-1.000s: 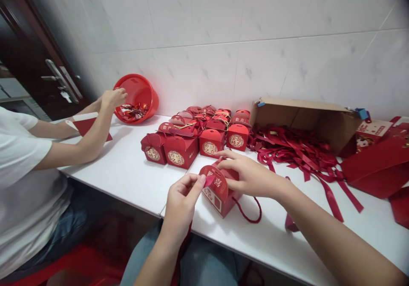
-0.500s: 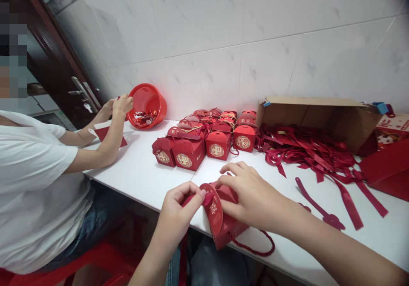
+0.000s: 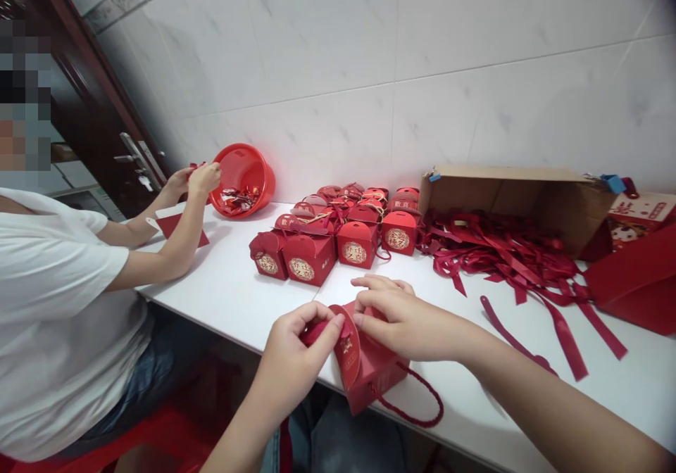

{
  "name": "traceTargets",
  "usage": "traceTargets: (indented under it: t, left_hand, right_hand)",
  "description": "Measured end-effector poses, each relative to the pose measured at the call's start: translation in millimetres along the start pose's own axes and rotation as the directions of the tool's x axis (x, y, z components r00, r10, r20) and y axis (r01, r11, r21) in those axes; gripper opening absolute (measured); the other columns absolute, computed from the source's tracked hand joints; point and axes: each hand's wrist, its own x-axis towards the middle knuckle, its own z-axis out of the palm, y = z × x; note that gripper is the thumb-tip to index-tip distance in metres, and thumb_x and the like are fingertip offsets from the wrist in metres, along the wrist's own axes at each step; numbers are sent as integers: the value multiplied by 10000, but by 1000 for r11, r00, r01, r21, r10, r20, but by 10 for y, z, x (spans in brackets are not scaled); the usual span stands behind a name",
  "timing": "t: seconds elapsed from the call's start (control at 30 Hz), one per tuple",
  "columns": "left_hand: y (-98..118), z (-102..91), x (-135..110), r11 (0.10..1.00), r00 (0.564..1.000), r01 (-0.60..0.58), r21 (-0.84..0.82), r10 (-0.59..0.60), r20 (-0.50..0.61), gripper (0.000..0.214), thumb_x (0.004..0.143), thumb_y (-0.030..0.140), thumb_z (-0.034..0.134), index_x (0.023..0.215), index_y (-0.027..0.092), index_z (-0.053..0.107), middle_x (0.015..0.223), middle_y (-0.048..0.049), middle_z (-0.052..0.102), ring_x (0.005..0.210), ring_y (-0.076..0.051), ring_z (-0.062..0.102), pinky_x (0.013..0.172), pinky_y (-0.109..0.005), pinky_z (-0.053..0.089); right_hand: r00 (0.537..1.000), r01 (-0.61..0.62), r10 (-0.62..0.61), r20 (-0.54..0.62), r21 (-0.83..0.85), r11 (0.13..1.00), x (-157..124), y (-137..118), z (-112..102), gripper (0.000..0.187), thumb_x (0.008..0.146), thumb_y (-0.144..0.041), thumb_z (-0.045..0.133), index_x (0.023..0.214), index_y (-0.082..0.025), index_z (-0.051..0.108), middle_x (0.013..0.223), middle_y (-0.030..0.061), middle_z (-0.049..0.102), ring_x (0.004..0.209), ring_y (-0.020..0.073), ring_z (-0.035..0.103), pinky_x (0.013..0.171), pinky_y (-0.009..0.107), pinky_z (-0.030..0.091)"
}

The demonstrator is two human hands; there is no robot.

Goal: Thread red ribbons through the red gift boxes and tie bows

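A small red gift box (image 3: 367, 371) with gold print and a red cord handle (image 3: 417, 406) sits at the near edge of the white table (image 3: 232, 290). My left hand (image 3: 298, 353) pinches a red ribbon end against the box's rounded front flap. My right hand (image 3: 401, 318) lies over the top of the box, fingers curled and pressing its flaps. Part of the box top is hidden under that hand.
Several closed red gift boxes (image 3: 338, 230) stand in a cluster mid-table. A heap of red ribbons (image 3: 501, 255) spills from an open cardboard box (image 3: 522, 195) at right. A person in a white shirt (image 3: 58, 318) at left reaches into a tilted red basket (image 3: 243, 174) of sweets.
My right hand has slid further over the box top and its fingers have curled down. The box has turned a little toward me. The view has shifted slightly.
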Motion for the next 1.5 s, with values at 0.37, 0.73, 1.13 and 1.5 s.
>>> traceTargets:
  t: [0.37,0.73,1.13,1.5]
  left_hand:
    - [333,20,244,973,967,-230,-28,232,103,284,879,380,442,1049,231,614,1062,-45,612,1019,-209,526,919,-328,372]
    - [695,-134,426,947,955,-233,-220,266,132,210,825,354,560,720,172,566,578,34,523,551,-84,461,548,-202,381]
    - [508,40,381,937,981,-175,304,141,130,273,760,393,542,591,188,604,931,-43,629,895,-213,547,837,-360,398]
    - [502,217,417,933,981,-88,348,20,194,285,769,411,488,657,224,671,1169,-45,610,1118,-291,495,967,-473,345]
  right_hand:
    - [892,136,21,-452,312,940,-58,-37,-306,157,819,-269,509,688,-206,568,1272,38,491,1277,217,360,1018,417,279]
    - [856,-3,38,-515,68,998,-177,-92,-358,281,866,-470,430,846,-201,510,897,46,605,853,184,558,742,325,418]
    - [961,-233,202,191,162,959,-89,264,-453,186,718,-313,587,839,-191,517,725,20,665,649,145,631,486,200,430]
    - [937,-255,146,317,338,906,-77,376,-530,497,703,-344,683,1106,-168,452,863,77,688,749,180,679,721,317,541]
